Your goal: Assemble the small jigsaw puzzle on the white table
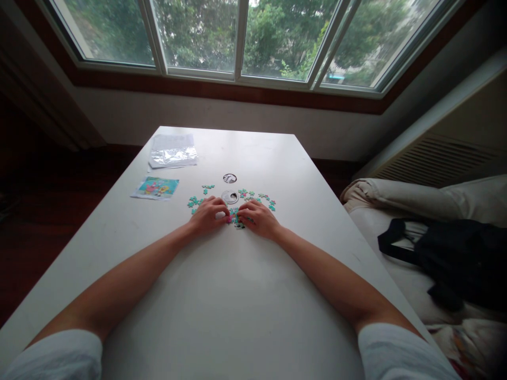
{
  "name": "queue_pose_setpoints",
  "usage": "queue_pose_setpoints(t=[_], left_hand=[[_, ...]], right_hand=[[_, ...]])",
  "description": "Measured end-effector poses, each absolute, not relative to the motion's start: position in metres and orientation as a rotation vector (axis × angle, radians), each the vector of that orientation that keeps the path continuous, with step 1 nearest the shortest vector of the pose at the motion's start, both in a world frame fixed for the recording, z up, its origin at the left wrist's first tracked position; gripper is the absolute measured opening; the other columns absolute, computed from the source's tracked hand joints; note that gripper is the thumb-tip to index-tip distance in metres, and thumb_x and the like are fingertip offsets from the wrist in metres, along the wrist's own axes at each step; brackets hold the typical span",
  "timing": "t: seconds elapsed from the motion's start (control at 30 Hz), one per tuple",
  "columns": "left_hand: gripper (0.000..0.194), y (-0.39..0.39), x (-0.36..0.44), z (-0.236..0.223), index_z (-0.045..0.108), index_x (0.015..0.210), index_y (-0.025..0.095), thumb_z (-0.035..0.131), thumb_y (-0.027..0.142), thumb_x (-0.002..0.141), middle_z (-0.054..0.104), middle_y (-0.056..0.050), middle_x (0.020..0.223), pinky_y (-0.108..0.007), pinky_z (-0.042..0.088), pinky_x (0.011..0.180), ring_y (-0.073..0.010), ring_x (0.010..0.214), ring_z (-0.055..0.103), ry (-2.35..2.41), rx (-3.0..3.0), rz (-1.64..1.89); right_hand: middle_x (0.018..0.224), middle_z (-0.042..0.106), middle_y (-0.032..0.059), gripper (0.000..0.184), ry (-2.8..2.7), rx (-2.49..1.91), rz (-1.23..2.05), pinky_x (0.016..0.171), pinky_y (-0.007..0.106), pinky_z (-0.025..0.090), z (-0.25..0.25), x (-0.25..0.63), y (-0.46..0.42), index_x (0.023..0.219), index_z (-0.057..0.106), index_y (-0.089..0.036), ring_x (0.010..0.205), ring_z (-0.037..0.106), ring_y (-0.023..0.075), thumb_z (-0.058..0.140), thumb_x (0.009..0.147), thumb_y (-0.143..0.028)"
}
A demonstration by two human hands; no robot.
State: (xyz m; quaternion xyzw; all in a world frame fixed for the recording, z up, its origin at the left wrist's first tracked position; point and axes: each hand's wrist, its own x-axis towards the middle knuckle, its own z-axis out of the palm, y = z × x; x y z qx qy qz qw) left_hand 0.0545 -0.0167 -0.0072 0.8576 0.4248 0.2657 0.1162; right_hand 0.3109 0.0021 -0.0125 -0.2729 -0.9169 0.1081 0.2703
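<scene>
Both of my hands rest on the white table (233, 295) at a small cluster of joined jigsaw puzzle pieces (234, 215), coloured teal and pink. My left hand (210, 214) has its fingers curled, with thumb and fingertips together at the cluster's left edge. On the other side, my right hand (258, 216) presses bent fingertips onto the cluster's right part. The fingers partly cover the pieces. Loose puzzle pieces (195, 202) lie beyond my left hand, and more loose pieces (262, 197) spread past my right hand.
A round tin-like disc (230, 197) lies just beyond the hands, with a round picture disc (229, 178) farther off. To the left are a colourful picture sheet (156, 188) and a clear plastic bag on paper (173, 151). A black bag (459, 258) sits on the sofa (380, 216) at right.
</scene>
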Motion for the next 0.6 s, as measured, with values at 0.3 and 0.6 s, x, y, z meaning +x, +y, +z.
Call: queue_pose_setpoints(t=[0.3, 0.6], left_hand=[[0.009, -0.0168, 0.0542, -0.0059, 0.077, 0.091, 0.028, 0.068, 0.030, 0.091, 0.069, -0.004, 0.101, -0.038, 0.044, 0.094, -0.0219, 0.098, 0.056, 1.172, 2.543, 0.742], [0.011, -0.0177, 0.0557, -0.0054, 0.075, 0.092, 0.027, 0.067, 0.035, 0.092, 0.069, -0.004, 0.100, -0.037, 0.045, 0.092, -0.0216, 0.096, 0.056, 1.171, 2.571, 0.720]], right_hand=[[0.109, 0.071, 0.0084, 0.024, -2.474, -0.717, 0.304, 0.096, 0.042, 0.049, -0.0144, 0.3107, 0.0041, 0.111, 0.074, -0.026, 0.105, 0.058, 0.0241, 0.053, 0.102, -0.033], [0.109, 0.071, 0.0084, 0.020, -2.475, -0.715, 0.301, 0.096, 0.041, 0.049, -0.0125, 0.3106, 0.0033, 0.109, 0.073, -0.025, 0.104, 0.059, 0.0235, 0.056, 0.100, -0.030]])
